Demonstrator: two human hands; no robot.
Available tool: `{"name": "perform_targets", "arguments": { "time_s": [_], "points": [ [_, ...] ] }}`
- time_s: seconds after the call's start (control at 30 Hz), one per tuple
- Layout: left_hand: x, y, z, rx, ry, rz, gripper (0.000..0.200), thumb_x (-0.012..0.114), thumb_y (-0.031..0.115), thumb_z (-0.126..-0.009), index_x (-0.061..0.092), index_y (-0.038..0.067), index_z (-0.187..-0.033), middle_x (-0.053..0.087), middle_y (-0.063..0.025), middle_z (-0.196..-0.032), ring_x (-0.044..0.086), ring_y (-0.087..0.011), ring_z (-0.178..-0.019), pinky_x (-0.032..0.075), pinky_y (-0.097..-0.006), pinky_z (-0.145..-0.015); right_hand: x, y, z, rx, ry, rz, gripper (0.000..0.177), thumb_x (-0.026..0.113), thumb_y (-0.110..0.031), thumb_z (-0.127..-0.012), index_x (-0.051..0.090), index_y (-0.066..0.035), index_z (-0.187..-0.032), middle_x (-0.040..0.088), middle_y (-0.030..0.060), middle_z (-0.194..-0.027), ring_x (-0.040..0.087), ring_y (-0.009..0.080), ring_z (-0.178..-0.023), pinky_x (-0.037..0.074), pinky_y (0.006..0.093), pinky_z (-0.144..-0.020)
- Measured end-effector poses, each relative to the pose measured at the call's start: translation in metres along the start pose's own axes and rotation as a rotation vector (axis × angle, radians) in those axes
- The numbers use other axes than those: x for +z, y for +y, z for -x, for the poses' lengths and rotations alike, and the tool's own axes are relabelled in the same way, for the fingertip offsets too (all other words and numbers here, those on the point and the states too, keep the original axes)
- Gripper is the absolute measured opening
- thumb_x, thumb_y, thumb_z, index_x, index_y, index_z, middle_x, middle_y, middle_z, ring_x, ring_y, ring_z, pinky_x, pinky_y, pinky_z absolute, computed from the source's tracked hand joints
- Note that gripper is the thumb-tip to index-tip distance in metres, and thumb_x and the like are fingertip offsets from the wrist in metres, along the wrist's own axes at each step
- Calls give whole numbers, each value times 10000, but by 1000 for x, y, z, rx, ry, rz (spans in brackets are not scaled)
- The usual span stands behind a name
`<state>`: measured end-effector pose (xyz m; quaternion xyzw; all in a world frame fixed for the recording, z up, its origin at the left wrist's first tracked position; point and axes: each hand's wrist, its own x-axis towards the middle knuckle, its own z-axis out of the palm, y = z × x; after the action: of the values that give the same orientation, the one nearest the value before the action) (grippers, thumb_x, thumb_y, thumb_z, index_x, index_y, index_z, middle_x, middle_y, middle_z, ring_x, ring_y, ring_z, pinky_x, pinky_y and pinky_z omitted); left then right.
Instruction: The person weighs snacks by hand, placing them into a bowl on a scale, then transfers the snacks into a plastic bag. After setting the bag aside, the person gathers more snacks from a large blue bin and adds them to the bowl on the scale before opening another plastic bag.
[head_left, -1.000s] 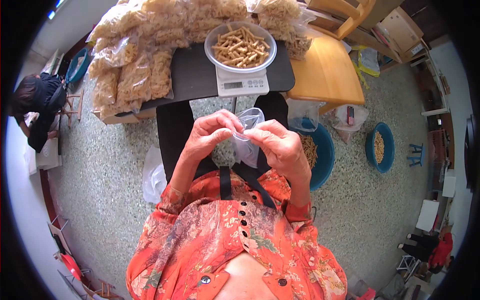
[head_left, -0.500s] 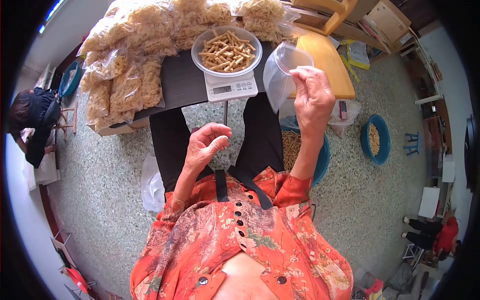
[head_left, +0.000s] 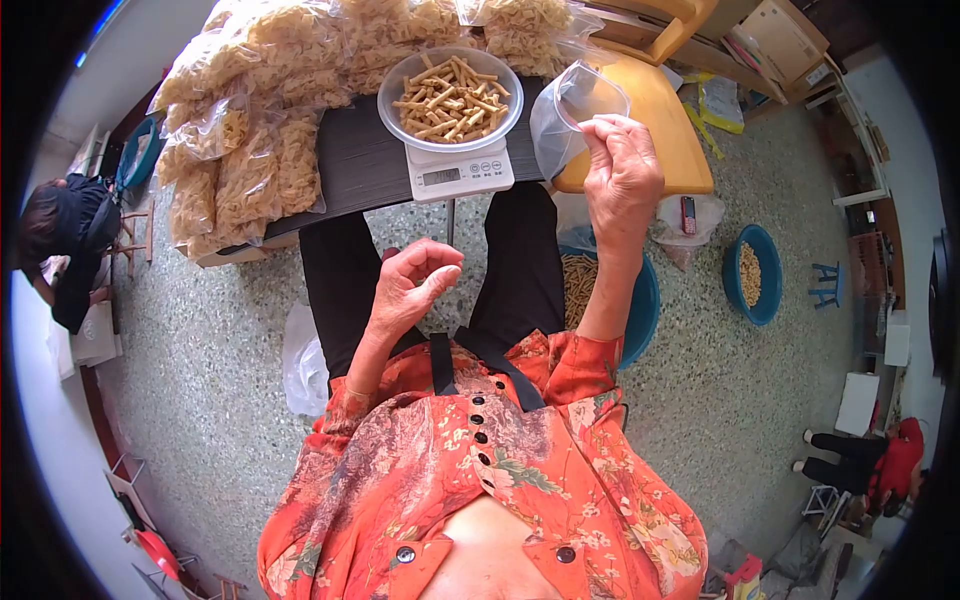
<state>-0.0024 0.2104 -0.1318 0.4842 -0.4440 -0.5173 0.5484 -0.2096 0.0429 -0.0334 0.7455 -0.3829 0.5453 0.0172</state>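
Note:
My right hand (head_left: 622, 170) pinches the rim of a clear plastic bag (head_left: 562, 125), whose mouth gapes open beside the scale. Above my lap, my left hand (head_left: 415, 285) is empty, its fingers curled with a gap between them and the thumb. A clear bowl (head_left: 392, 118) full of brown stick-shaped pieces (head_left: 455, 98) rests on the white digital scale (head_left: 460, 172). The scale stands at the near edge of the dark table (head_left: 350, 165); its display digits are too blurred to read.
Filled bags (head_left: 250, 170) are piled on the table's left and back. A wooden chair (head_left: 670, 135) is at the right. Blue tubs (head_left: 645, 310) (head_left: 752, 277) and a small blue stool (head_left: 826, 285) stand on the floor. Two people (head_left: 70, 235) (head_left: 885, 465) are at the far sides.
The bag's mouth has spread wider and the bag has shifted slightly right. My right hand has moved a little up. My left hand stays nearly where it was.

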Motion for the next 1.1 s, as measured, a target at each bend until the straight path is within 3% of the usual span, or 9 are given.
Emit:
{"name": "perform_targets", "arguments": {
  "time_s": [0.17,0.33,0.5,0.6,0.73,1.1],
  "points": [
    [-5,44,-21,226,126,-319,160,749,26,-862,696,21,-1014,655,-2,-880,627,-61,-787,504,-218,-724,14,13,8,36,-49,-39,158,727,50,-785,716,-30,-921,666,102,-926,682,267,-820,556,359,-734],
    [-25,107,-90,539,232,-621,107,726,-6,-853,707,24,-954,610,-5,-796,559,-63,-709,455,-225,-625,17,9,10,99,-126,-83,161,703,70,-781,703,-29,-909,660,104,-920,680,279,-817,556,368,-727],
    [-41,126,-180,707,69,-1047,75,703,112,-859,731,78,-920,653,-72,-853,657,-220,-765,516,-340,-678,20,6,9,68,-130,-66,143,681,59,-802,700,-43,-901,661,97,-922,678,290,-822,556,378,-726],
    [-42,123,-213,762,1,-1321,106,661,148,-884,742,111,-942,648,-91,-926,670,-284,-874,536,-403,-768,21,0,10,76,-123,-88,146,677,58,-798,701,-46,-898,660,97,-922,676,294,-821,555,382,-727],
    [-39,116,-236,739,-56,-1512,162,612,106,-891,743,111,-987,624,-92,-1009,653,-284,-1000,534,-414,-861,24,3,12,67,-147,-75,156,678,64,-786,703,-46,-894,658,93,-920,678,292,-824,555,384,-723],
    [-36,122,-235,784,-103,-1638,140,618,90,-850,729,97,-934,630,-83,-1022,641,-284,-1045,529,-419,-884,8,-12,7,111,-144,-77,164,690,75,-775,706,-31,-900,639,97,-938,675,293,-811,558,389,-717]
  ]
}}
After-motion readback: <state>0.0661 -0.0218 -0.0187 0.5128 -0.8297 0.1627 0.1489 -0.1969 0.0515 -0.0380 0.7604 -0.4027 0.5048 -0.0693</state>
